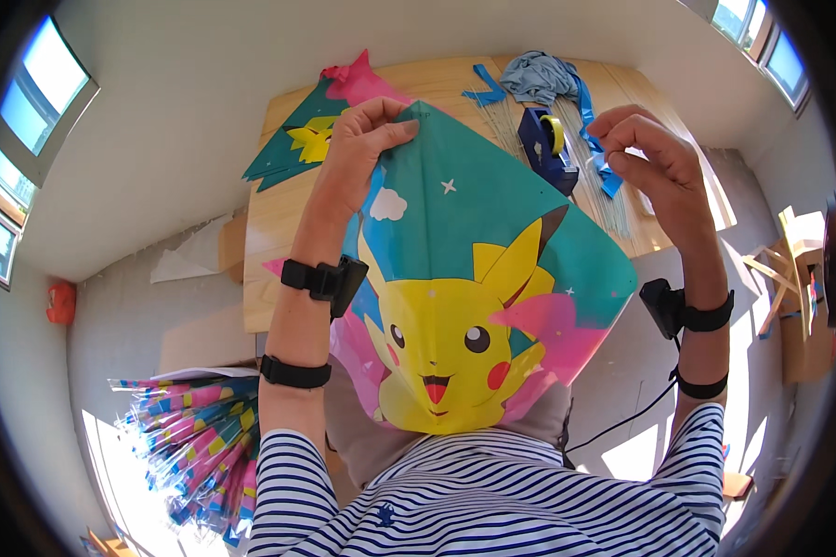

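Observation:
A diamond-shaped kite sheet, green with a large yellow cartoon figure and pink patches, hangs upright in front of me. My left hand pinches its top corner between thumb and fingers. The lower end of the sheet rests against my lap and striped shirt. To the right of the sheet, my right hand is raised over the table, apart from the kite. Its fingers are curled toward the thumb. Whatever lies between those fingertips, if anything, is too small to make out. Behind the kite stands a dark blue tape dispenser with a yellow roll.
More printed kite sheets lie at the table's far left. Thin rods, blue strips and a crumpled grey-blue cloth lie on the wooden table. Many folded kites are piled at my left. Cardboard stands at right.

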`<state>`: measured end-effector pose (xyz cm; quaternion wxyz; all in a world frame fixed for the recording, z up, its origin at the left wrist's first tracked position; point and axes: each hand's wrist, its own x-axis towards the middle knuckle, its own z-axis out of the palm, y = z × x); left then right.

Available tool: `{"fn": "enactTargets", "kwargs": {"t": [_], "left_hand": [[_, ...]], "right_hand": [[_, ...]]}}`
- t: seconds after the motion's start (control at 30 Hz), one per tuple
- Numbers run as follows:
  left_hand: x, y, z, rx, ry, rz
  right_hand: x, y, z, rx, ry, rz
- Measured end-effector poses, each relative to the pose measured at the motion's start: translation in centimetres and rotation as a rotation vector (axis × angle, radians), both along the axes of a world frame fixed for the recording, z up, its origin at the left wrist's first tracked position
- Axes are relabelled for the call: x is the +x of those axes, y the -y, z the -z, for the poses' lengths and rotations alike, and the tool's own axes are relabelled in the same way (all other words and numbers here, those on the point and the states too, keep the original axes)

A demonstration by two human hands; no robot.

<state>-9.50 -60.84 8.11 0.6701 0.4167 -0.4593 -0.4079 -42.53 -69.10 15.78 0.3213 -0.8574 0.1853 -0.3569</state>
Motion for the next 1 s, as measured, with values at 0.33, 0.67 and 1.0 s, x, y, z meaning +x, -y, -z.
{"fn": "enactTargets", "kwargs": {"t": [0.33,0.67,1.0], "left_hand": [[-7.6,-2.2,-5.4,-0.08,0.13,0.138],[-9.3,-4.1,-6.1,-0.119,0.151,0.179],[-9.7,-4.5,-6.3,-0.108,0.166,0.168]], "right_hand": [[5.4,-2.3,-8.6,-0.87,-0.286,-0.111],[6.6,-4.3,-9.3,-0.897,-0.431,-0.131],[6.6,-4.0,-8.9,-0.904,-0.447,-0.133]]}}
